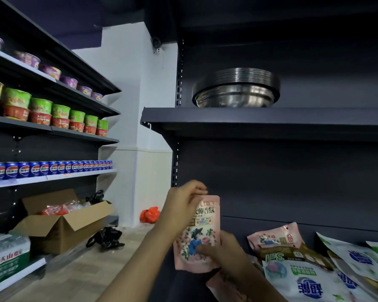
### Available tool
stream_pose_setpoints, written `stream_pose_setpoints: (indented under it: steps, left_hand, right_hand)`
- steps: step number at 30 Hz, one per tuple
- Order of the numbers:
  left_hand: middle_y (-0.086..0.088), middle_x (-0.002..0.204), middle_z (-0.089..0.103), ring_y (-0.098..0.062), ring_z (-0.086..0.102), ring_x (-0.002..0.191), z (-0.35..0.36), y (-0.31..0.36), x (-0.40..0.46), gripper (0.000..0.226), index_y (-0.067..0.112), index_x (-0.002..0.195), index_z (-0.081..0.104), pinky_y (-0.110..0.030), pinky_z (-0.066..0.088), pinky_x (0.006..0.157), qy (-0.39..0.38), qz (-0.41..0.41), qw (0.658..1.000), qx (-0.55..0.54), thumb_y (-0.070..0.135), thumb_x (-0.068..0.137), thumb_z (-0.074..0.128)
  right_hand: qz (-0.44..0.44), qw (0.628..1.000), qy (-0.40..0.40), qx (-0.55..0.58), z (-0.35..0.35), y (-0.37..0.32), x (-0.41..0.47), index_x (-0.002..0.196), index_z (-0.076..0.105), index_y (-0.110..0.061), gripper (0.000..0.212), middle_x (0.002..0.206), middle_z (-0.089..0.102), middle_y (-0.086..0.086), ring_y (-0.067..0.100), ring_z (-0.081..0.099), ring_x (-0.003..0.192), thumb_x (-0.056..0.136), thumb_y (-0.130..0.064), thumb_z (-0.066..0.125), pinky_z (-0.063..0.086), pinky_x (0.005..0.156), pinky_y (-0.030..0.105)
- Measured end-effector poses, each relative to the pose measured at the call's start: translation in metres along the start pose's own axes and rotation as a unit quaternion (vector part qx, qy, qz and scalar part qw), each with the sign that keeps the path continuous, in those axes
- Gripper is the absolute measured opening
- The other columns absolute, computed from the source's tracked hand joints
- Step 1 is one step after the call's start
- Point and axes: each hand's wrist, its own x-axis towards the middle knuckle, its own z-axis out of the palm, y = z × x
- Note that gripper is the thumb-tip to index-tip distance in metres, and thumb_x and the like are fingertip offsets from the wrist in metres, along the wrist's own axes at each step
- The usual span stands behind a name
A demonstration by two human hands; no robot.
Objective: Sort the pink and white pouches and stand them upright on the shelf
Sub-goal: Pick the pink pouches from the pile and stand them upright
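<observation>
I hold one pink pouch (202, 227) upright in front of the dark shelf (271, 223), printed with flowers and a blue figure. My left hand (182, 207) pinches its top left corner. My right hand (222, 251) grips its lower right part, thumb on the front. Another pink pouch (275, 236) lies flat on the shelf to the right, beside a brown and gold pouch (292, 255). White pouches (301, 282) with blue print lie in a loose overlapping heap at the lower right. More pink pouch (225, 286) shows under my right wrist.
A stack of steel bowls (236, 88) sits on the shelf above. Left shelving holds noodle cups (52, 114) and blue cans (48, 168). An open cardboard box (66, 223), black bags (106, 237), a red bag (150, 214) and a water pack (7, 258) are at floor level on the left.
</observation>
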Motion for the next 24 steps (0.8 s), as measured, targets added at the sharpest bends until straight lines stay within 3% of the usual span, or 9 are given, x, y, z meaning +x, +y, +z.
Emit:
stream_pose_setpoints:
  steps: [2,4,6,8,10,12,16,22,24]
  left_hand:
    - [0.005,0.138,0.041,-0.005,0.035,0.131,0.003,-0.005,-0.005,0.046,0.018,0.126,0.053,-0.005,0.023,0.104,0.07,-0.048,0.996,0.035,0.01,0.082,0.067]
    - [-0.002,0.15,0.027,-0.017,0.026,0.139,0.004,-0.015,-0.014,0.067,0.017,0.136,0.04,-0.024,0.025,0.109,0.076,-0.181,0.98,0.035,0.02,0.078,0.073]
    - [-0.002,0.137,0.045,-0.02,0.047,0.122,0.003,-0.021,-0.028,0.058,0.014,0.13,0.043,-0.027,0.039,0.098,0.005,-0.319,0.947,-0.039,0.023,0.08,0.071]
    - [0.008,0.117,0.052,-0.014,0.053,0.101,0.009,-0.026,-0.045,0.024,0.015,0.105,0.047,-0.025,0.045,0.089,-0.111,-0.374,0.914,-0.112,0.015,0.087,0.063]
    - [0.006,0.113,0.06,-0.013,0.06,0.098,0.021,-0.041,-0.059,0.023,0.007,0.108,0.053,-0.029,0.05,0.09,-0.146,-0.382,0.902,-0.137,0.009,0.086,0.062]
    - [0.002,0.108,0.066,-0.014,0.064,0.096,0.035,-0.056,-0.067,0.035,0.011,0.116,0.054,-0.03,0.056,0.082,-0.117,-0.378,0.907,-0.145,0.01,0.083,0.066]
    - [0.004,0.103,0.061,-0.011,0.059,0.094,0.046,-0.066,-0.073,0.027,0.019,0.103,0.05,-0.013,0.047,0.065,-0.068,-0.349,0.929,-0.103,0.007,0.084,0.064]
    - [0.001,0.111,0.061,-0.01,0.057,0.097,0.058,-0.085,-0.073,0.038,0.015,0.116,0.048,-0.01,0.047,0.066,-0.065,-0.327,0.939,-0.079,0.001,0.083,0.061]
    - [0.002,0.11,0.061,-0.012,0.058,0.099,0.062,-0.089,-0.075,0.039,0.015,0.116,0.048,-0.019,0.052,0.076,-0.066,-0.339,0.935,-0.079,0.003,0.082,0.062]
  right_hand:
    - [-0.008,0.998,0.039,0.045,0.0,0.001,0.002,0.098,0.07,-0.009,0.025,0.089,0.077,0.002,0.019,0.073,0.084,0.074,-0.004,0.074,0.058,0.083,0.043]
    - [-0.017,0.993,0.069,0.093,-0.001,0.002,0.004,0.098,0.07,-0.009,0.023,0.092,0.077,0.005,0.023,0.073,0.086,0.076,-0.001,0.072,0.057,0.083,0.045]
    - [-0.016,0.991,0.086,0.097,-0.001,0.004,0.008,0.097,0.069,-0.012,0.022,0.095,0.076,0.005,0.022,0.072,0.088,0.078,-0.001,0.071,0.058,0.082,0.043]
    - [-0.005,0.994,0.089,0.058,0.002,0.009,0.013,0.099,0.068,-0.014,0.022,0.099,0.075,0.005,0.02,0.072,0.089,0.078,-0.005,0.071,0.058,0.081,0.039]
    - [0.01,0.997,0.077,0.002,0.01,0.015,0.014,0.105,0.066,-0.011,0.025,0.101,0.073,0.004,0.017,0.071,0.089,0.08,-0.01,0.07,0.058,0.077,0.032]
    - [0.024,0.997,0.069,-0.035,0.019,0.02,0.015,0.109,0.063,-0.01,0.028,0.105,0.072,0.004,0.015,0.069,0.09,0.083,-0.015,0.068,0.058,0.074,0.028]
    - [0.034,0.994,0.071,-0.08,0.028,0.021,0.016,0.117,0.056,-0.014,0.029,0.114,0.068,0.002,0.012,0.065,0.094,0.088,-0.017,0.06,0.048,0.066,0.014]
    - [0.044,0.983,0.099,-0.146,0.031,0.017,0.02,0.123,0.042,-0.015,0.035,0.121,0.062,0.006,0.016,0.059,0.095,0.091,-0.021,0.057,0.049,0.089,0.027]
    - [0.053,0.981,0.111,-0.153,0.031,0.018,0.02,0.126,0.039,-0.014,0.044,0.122,0.062,0.008,0.021,0.061,0.104,0.088,-0.021,0.06,0.049,0.093,0.031]
